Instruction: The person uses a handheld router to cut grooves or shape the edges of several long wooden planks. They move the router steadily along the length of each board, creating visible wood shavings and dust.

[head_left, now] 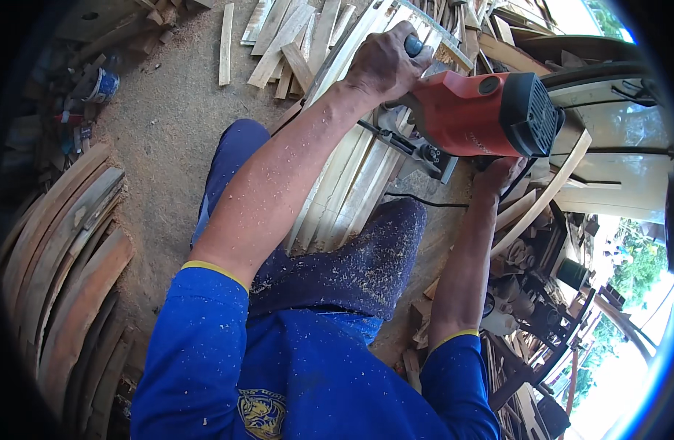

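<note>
A red electric hand planer (465, 110) with a black vented motor end sits over pale wood strips (337, 183) that lie side by side and run away from my lap. My left hand (385, 64) wraps round the planer's dark front knob (413, 46). At the right, my right hand (500, 174) is closed on the rear handle, mostly hidden under the motor housing. A metal guide fence (429, 156) juts from the planer's near side. A black cord (432, 203) runs below it. Small shavings speckle my arms and trousers.
Loose wood offcuts (293, 48) lie on the dusty floor ahead. Curved boards (66, 257) are stacked at the left, near a white and blue can (104, 85). On the right stand a long pale strip (546, 194) and a cluttered heap of wood and machine parts (531, 279).
</note>
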